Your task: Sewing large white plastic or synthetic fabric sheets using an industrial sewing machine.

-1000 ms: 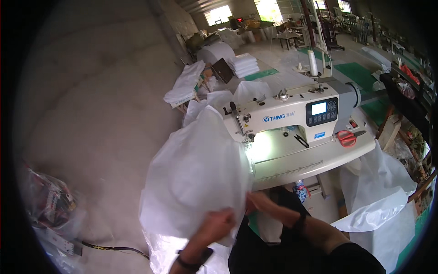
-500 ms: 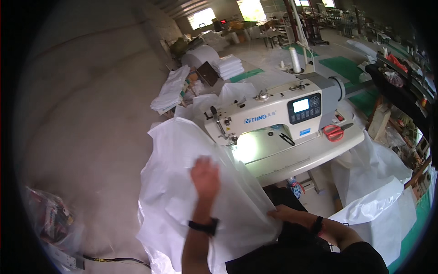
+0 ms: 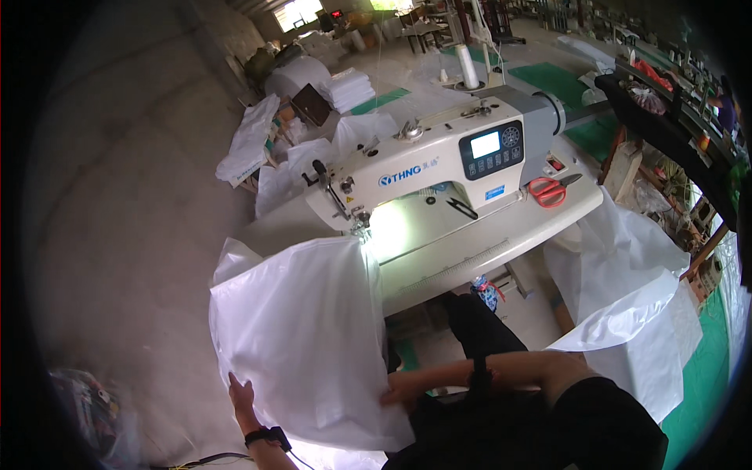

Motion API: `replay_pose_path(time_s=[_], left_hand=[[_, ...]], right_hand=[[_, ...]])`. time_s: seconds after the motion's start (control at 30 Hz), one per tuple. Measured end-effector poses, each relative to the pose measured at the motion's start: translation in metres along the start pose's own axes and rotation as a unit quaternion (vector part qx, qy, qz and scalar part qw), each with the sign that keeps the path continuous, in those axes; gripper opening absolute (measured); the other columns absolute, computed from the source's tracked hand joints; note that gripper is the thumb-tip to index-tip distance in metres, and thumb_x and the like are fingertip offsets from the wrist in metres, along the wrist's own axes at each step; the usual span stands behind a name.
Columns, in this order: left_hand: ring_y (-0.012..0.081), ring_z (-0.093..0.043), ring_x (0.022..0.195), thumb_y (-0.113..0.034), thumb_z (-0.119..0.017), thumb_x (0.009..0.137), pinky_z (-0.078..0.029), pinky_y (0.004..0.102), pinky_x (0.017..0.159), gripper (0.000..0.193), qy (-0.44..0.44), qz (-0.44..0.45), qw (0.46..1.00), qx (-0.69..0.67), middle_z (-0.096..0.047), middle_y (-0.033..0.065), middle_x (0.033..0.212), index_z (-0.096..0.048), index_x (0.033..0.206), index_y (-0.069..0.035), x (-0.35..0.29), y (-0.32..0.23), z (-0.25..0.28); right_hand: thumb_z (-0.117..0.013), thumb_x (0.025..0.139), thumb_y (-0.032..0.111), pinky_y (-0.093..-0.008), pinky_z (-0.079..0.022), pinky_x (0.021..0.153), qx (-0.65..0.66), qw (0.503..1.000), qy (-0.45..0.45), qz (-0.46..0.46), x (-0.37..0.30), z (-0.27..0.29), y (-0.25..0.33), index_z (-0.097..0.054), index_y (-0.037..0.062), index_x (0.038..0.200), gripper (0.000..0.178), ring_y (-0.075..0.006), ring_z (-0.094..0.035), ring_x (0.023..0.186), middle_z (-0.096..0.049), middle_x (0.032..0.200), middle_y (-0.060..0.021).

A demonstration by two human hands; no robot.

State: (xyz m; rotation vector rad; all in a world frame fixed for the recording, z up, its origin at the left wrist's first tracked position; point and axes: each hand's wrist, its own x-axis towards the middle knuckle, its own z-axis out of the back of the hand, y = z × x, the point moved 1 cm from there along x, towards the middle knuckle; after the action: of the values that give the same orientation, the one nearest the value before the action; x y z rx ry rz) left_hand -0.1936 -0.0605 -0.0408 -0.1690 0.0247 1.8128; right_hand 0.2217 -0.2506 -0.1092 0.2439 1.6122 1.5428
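A large white, slightly see-through plastic sheet (image 3: 301, 329) hangs over the near left side of the sewing machine (image 3: 431, 157). Its upper edge reaches the lit needle area (image 3: 362, 227). At the sheet's left edge, my left hand (image 3: 241, 393) is closed on the material, some fingers hidden by it. My right hand (image 3: 403, 387) grips the sheet's right edge low down, close to my lap; its fingertips are partly hidden. On the machine bed (image 3: 462, 254) lie black thread snips (image 3: 462, 208) and red-handled scissors (image 3: 548, 193).
More white sheeting (image 3: 627, 290) drapes down right of the machine. A thread cone (image 3: 468, 69) stands behind it. Stacked white sheets (image 3: 347, 90) and a large white roll (image 3: 298, 77) sit at the back left. A plastic bag of items (image 3: 94, 415) lies on the floor, lower left.
My left hand has come down and left from above the sheet to its left edge. My right hand has shifted left with its edge, and the sheet's top now lies lower, near the needle.
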Motion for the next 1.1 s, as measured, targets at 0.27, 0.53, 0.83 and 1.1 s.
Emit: replay_pose_path(time_s=[0.27, 0.53, 0.83, 1.1], left_hand=[[0.0355, -0.043, 0.123, -0.03, -0.062, 0.084, -0.033, 0.048, 0.101, 0.04, -0.132, -0.405, 0.875, -0.231, -0.052, 0.0169, 0.126, -0.057, 0.118, -0.01, -0.118, -0.233, 0.001], [0.0311, -0.035, 0.129, -0.042, -0.057, 0.083, -0.017, 0.0663, 0.1, 0.043, -0.066, -0.294, 0.947, -0.107, -0.043, 0.0103, 0.133, -0.057, 0.12, -0.02, -0.076, -0.266, -0.002], [0.0272, -0.034, 0.13, -0.04, -0.059, 0.082, -0.011, 0.0629, 0.104, 0.045, -0.111, -0.32, 0.936, -0.092, -0.043, 0.0093, 0.132, -0.057, 0.122, -0.02, -0.047, -0.264, -0.007], [0.0253, -0.044, 0.123, -0.024, -0.059, 0.085, -0.027, 0.0406, 0.105, 0.046, 0.233, -0.316, 0.858, -0.332, -0.048, 0.0142, 0.13, -0.051, 0.127, -0.007, -0.011, -0.251, 0.064]], right_hand=[[-0.058, 0.085, 0.029, -0.0406, -0.056, 0.061, 0.162, 0.985, 0.012, -0.057, 0.012, 0.004, 0.025, -0.057, -0.0071, 0.107, 0.043, -0.0291, -0.068, 0.074, -0.066, 0.094, -0.0193], [-0.057, 0.089, 0.033, -0.0308, -0.053, 0.06, -0.022, 0.992, 0.059, 0.112, 0.01, 0.007, 0.027, -0.058, -0.0014, 0.111, 0.041, -0.0201, -0.065, 0.07, -0.066, 0.083, -0.0127], [-0.057, 0.088, 0.025, -0.0318, -0.051, 0.08, 0.24, 0.97, -0.044, -0.014, 0.022, 0.095, -0.05, -0.05, 0.0022, 0.122, 0.041, -0.0241, -0.063, 0.093, -0.063, 0.106, -0.0114], [-0.055, 0.089, 0.02, -0.0332, -0.046, 0.087, 0.153, 0.962, -0.072, 0.213, 0.147, 0.049, 0.045, -0.046, 0.0022, 0.126, 0.042, -0.0239, -0.058, 0.101, -0.058, 0.113, -0.0117]])
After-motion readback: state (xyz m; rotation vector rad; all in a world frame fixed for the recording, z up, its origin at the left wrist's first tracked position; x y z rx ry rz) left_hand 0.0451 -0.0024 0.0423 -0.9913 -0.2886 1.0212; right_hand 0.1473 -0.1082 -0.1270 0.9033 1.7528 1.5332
